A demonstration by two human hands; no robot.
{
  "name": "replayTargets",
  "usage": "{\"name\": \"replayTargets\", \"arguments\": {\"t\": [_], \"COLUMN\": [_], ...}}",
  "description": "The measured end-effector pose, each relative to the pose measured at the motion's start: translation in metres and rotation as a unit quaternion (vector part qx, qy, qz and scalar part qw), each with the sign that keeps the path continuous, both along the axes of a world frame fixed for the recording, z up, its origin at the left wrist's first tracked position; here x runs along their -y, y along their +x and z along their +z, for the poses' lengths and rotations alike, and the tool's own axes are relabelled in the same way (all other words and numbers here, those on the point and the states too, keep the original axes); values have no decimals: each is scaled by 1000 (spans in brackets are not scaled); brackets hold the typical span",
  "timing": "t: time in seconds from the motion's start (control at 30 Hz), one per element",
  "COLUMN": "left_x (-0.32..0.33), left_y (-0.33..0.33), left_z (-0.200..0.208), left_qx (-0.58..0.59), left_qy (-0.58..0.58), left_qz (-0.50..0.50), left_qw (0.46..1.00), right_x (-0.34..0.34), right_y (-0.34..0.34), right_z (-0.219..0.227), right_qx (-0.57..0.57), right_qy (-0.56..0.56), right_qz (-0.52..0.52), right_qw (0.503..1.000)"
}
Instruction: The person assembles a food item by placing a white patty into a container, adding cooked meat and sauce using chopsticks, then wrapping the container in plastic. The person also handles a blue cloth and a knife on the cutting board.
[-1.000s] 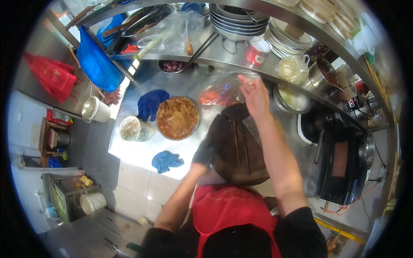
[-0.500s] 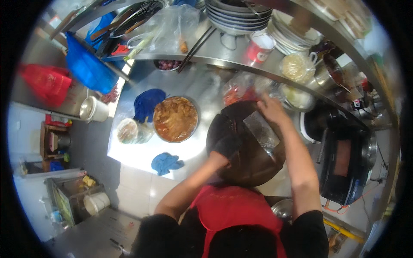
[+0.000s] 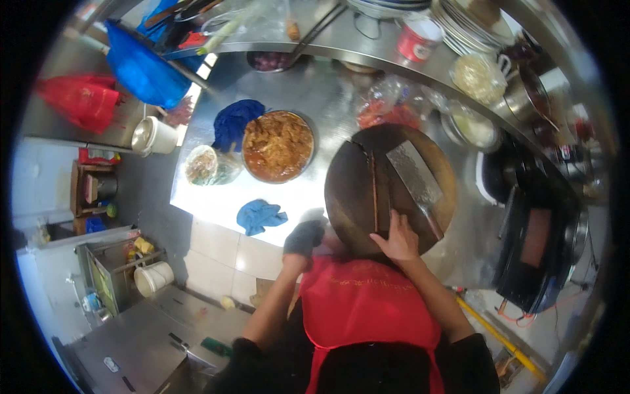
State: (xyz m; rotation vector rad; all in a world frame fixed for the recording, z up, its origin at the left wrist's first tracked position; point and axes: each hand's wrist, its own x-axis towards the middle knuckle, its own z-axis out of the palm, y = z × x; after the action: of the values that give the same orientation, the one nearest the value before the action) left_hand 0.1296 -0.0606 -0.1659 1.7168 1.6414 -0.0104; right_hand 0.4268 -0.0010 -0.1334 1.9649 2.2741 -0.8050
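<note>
My left hand (image 3: 305, 238), in a dark glove, hovers at the worktop's near edge, just left of the round chopping block (image 3: 348, 217). Blur hides how its fingers are set. At the near side of the block, my right hand (image 3: 400, 241) has thumb and forefinger on either side of the near end of a long, narrow dark strip (image 3: 382, 190); its kind is unclear. A cleaver (image 3: 413, 171) lies flat to the right of the strip, its wooden handle toward me. Left of the block stands a round basin of brown, saucy food (image 3: 279, 148).
A light blue cloth (image 3: 259, 217), a dark blue cloth (image 3: 236, 123) and a bagged tub (image 3: 202, 164) surround the basin. Behind the block lie plastic bags with red contents (image 3: 387, 111). A steel shelf (image 3: 367, 49) with plates crosses the back; a black appliance (image 3: 535, 249) stands right.
My right hand has come from the block's far side to its near side. My left hand has moved off the block, toward me and left. The cleaver and strip are now uncovered.
</note>
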Motion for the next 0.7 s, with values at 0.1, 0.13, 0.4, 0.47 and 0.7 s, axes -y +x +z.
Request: {"name": "replayTargets", "arguments": {"t": [0.1,0.13,0.4,0.47,0.7], "left_x": [-11,-16,-19,-19,-19], "left_y": [17,23,59,61,65], "left_z": [6,9,25,18,-14], "left_qx": [-25,19,163,190,364], "left_qy": [75,50,144,204,-33], "left_qz": [-45,-12,45,21,125], "left_qw": [996,999,975,960,923], "right_x": [4,2,-54,-65,9], "right_y": [-11,-14,-21,-22,15], "right_z": [-19,-24,-59,-54,-5], "right_qx": [-33,-59,-89,-83,-194], "right_qy": [57,73,148,187,214], "right_qz": [3,5,-54,-56,-96], "right_qw": [998,996,983,977,953]}}
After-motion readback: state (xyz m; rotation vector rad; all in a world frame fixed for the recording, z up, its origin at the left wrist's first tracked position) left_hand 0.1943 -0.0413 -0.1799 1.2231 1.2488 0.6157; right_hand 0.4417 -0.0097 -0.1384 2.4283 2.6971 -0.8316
